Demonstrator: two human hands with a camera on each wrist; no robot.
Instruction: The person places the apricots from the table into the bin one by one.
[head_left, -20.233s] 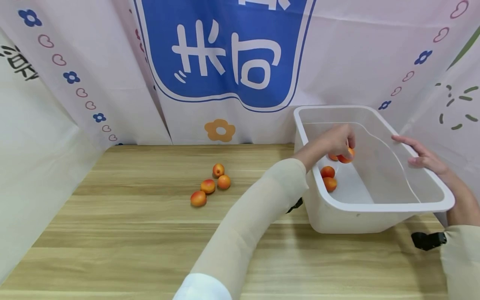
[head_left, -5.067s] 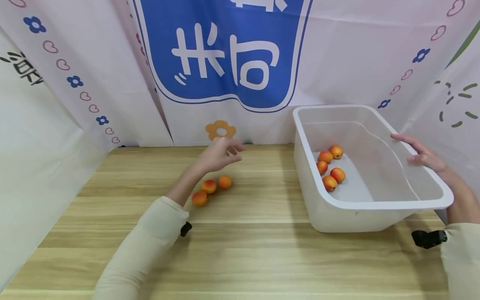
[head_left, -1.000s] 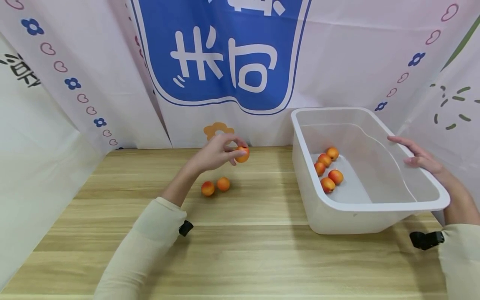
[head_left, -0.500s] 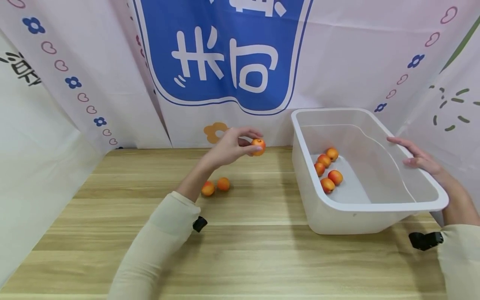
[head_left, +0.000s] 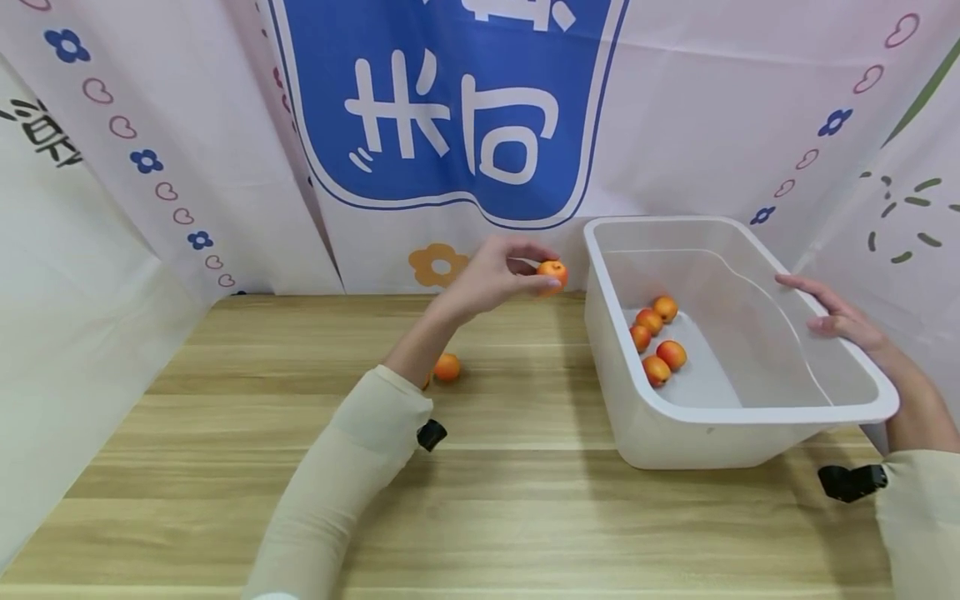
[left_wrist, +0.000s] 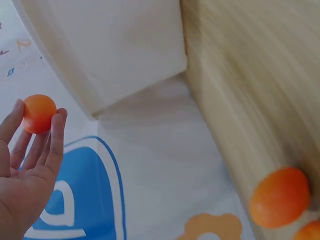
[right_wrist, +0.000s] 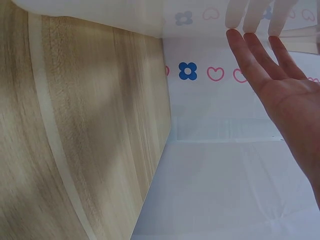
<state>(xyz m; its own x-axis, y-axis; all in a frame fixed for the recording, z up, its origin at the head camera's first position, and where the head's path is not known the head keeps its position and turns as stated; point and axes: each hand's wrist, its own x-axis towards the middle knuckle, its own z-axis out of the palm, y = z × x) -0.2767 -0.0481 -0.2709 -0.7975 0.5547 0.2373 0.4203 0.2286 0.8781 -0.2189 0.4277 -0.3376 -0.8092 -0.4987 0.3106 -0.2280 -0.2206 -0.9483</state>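
Note:
Thumb and fingertips of my left hand (head_left: 491, 275) pinch an orange-red apricot (head_left: 553, 273) above the table's back edge, just left of a white plastic bin (head_left: 690, 442). The left wrist view shows this apricot (left_wrist: 40, 112) held by the fingertips, clear of the bin's outer wall (left_wrist: 115, 45). On the bin's right rim my right hand (head_left: 855, 317) grips with the thumb over the edge; in the right wrist view its fingertips (right_wrist: 235, 37) press the outer wall. Several apricots (head_left: 671, 356) lie on the bin's floor, along its left side.
Two apricots remain on the wooden table (head_left: 300, 467); one apricot (head_left: 447, 367) shows fully, the other is mostly behind my left forearm. A printed cloth (head_left: 525, 192) hangs directly behind the table and bin. More cloth closes both sides.
Over the last second my left hand carries its apricot right and upward, towards the bin. Since the oldest frame, the table holds fewer apricots and the bin more. My right hand stays on the rim.

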